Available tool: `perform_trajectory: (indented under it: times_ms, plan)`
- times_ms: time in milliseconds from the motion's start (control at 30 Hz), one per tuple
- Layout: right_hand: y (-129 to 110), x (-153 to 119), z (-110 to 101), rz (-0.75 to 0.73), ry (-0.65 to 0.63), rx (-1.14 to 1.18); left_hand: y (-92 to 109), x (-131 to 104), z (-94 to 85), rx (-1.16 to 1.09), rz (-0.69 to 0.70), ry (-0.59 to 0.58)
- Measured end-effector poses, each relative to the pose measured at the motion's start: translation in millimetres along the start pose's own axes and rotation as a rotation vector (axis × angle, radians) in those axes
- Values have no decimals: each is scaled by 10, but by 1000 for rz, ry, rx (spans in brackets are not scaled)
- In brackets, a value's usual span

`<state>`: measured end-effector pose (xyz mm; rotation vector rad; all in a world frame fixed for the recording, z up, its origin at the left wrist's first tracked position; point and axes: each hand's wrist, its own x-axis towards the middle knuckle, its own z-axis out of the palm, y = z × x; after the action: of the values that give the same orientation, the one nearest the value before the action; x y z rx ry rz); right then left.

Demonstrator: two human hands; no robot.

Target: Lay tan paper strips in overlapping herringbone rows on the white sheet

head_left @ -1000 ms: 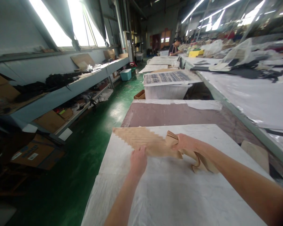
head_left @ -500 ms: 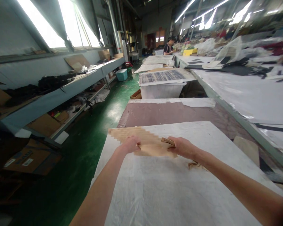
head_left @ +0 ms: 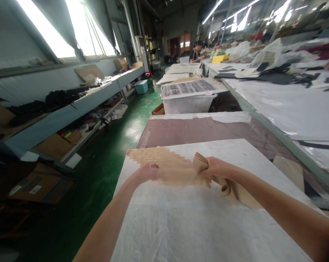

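Observation:
Tan strips lie overlapped in a stepped row on the white-covered table. At the row's near left edge is my left hand, its fingers curled together; whether anything is pinched in them is too small to tell. My right hand grips a folded tan bundle at the row's right end. Loose tan material curls and hangs below my right hand and wrist, partly hidden by the forearm.
Beyond the white cover lies a brown surface, then a white plastic bin. A long table runs along the right. Shelving stands left across the green floor. A person is far back.
My left hand has shifted slightly left and down. The bundle in my right hand now stands up larger, and more loose tan material shows under my right wrist.

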<state>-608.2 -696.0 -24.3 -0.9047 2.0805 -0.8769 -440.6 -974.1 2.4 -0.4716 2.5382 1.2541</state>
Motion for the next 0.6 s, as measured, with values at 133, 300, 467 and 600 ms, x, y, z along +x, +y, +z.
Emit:
perform_trajectory:
  times_ms: [133,300,467,600]
  plan:
    - [38,161,132,74,130,-140,-177,152,102,7,-125,208]
    - [-2,236,150,188,238,-289,-280,252,141,106,-177,368]
    - [9,313,139,223,253,-362,-327,362,117,184,-228,407]
    - [78,395,165,250,248,-390,-372,449,84,241,-248,392]
